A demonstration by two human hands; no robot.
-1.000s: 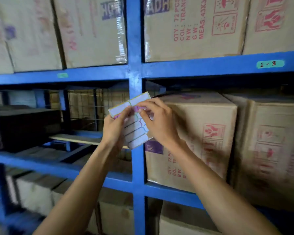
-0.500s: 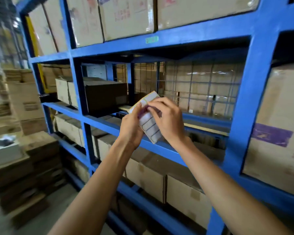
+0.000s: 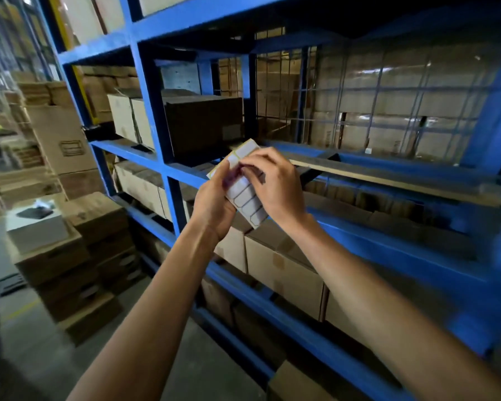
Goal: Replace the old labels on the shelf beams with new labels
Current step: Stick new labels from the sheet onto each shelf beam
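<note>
I see the left hand (image 3: pixel 214 204) clamped on the label sheet (image 3: pixel 245 195), steadying it so the right hand (image 3: pixel 275 188) can pinch a label's edge, likely peeling. The sheet hovers before the blue shelf beam (image 3: pixel 185 169). Since half a second ago, the view has swung further left along the rack.

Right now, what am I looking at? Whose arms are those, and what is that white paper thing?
This picture comes from a camera worn on a person's head, so you see their own two bare arms reaching forward. The left hand holds a small white sheet of blank sticky labels with dark outlines. The right hand pinches at the sheet near its top, probably to peel one label off. Behind the hands stands a tall blue metal shelf rack in a warehouse. Brown cardboard boxes sit on its shelves, and more are stacked on the floor to the left.
</note>
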